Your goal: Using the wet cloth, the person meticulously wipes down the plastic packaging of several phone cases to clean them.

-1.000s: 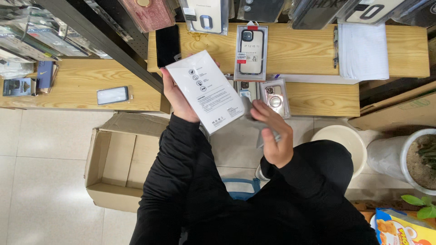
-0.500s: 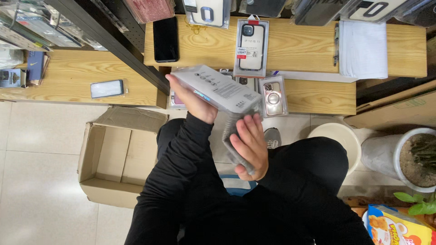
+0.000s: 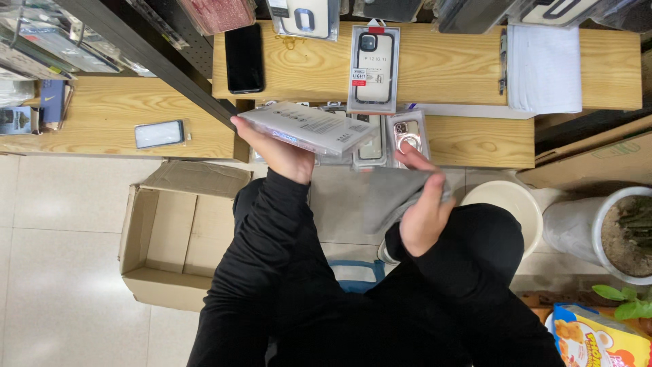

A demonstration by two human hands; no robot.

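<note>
Above wooden shelves (image 3: 475, 61), left hand (image 3: 282, 153) gripping tilted box (image 3: 305, 129), right hand (image 3: 424, 211) clutching grey cloth (image 3: 387, 197); box could slide from loose hold.

— What packaging shows here?

— A flat white-grey box (image 3: 305, 128) held tilted over the wooden shelf's edge, and clear blister packs: one with a dark phone case (image 3: 373, 68) and a red-white label (upper shelf), one with a pinkish ringed case (image 3: 407, 138) below.

— Elsewhere?

— An open cardboard box (image 3: 178, 234) on the floor, and a yellow-orange snack bag (image 3: 598, 340) at bottom right.
</note>
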